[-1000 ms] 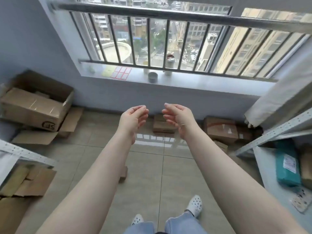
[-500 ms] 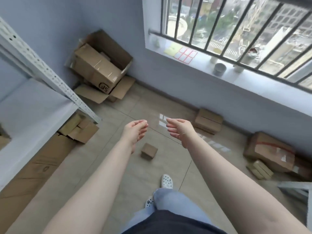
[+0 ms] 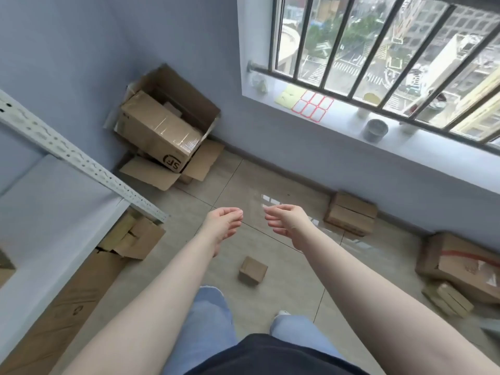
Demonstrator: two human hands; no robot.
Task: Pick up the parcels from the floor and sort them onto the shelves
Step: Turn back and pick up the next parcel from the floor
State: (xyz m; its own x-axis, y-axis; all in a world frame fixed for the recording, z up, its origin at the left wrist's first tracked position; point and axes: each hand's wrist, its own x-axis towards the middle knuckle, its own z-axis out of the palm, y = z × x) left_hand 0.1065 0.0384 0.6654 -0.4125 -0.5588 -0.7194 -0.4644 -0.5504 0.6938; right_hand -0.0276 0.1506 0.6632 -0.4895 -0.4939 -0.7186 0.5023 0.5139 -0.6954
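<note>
Both arms reach forward over the tiled floor (image 3: 284, 288), and neither hand holds anything. The left hand (image 3: 223, 224) has its fingers loosely curled, palm turned inward; the right hand (image 3: 288, 221) faces it with fingers gently bent and spread — the two are near each other but apart, with bare tile showing between them.

A small cardboard parcel (image 3: 253, 271) sits on the floor below the hands, between the forearms, well clear of both. Another parcel, a flat brown box (image 3: 351, 213), lies against the foot of the wall under the window sill (image 3: 338, 123). At the right edge of the floor a larger box with red tape (image 3: 460, 265) rests beside a few small flat packets (image 3: 449, 299).

In the far left corner of the floor an open carton (image 3: 173, 109) stands with a taped box marked SF (image 3: 159, 133) tilted inside it. The white shelf (image 3: 51, 196) fills the left side — its perforated upright (image 3: 81, 158) runs diagonally down to the floor, and flattened cardboard (image 3: 81, 293) lies along the shelf's lower edge.
</note>
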